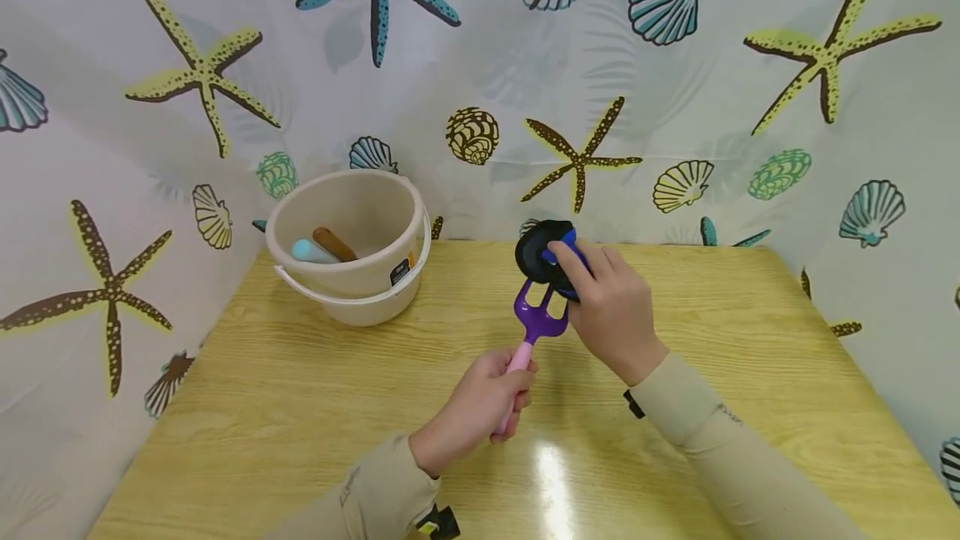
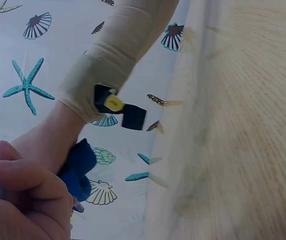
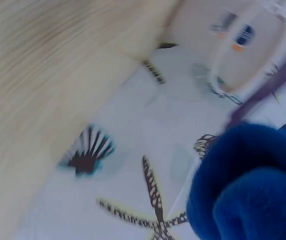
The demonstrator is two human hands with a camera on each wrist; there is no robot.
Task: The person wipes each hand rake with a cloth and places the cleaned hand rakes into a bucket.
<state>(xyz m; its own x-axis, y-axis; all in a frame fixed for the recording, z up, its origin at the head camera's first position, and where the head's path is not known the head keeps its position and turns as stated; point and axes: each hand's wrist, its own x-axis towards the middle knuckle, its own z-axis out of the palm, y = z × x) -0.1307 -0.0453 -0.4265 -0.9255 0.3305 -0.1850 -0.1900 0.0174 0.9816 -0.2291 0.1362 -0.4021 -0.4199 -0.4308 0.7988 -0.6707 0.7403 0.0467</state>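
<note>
My left hand grips the pink handle of a small hand fork, whose purple tines point away from me. In the left wrist view, curled fingers wrap the handle. My right hand pinches a soft blue-and-black cloth-like piece at the tips of the tines, overlapping them in the head view. Close up in the right wrist view, the blue fuzzy side of this piece is folded over, with the blurred purple fork beside it.
A cream bucket with a white carrying handle stands at the back left of the wooden table. Inside it lean a light-blue handle end and a brown one. A curtain printed with starfish and shells hangs behind.
</note>
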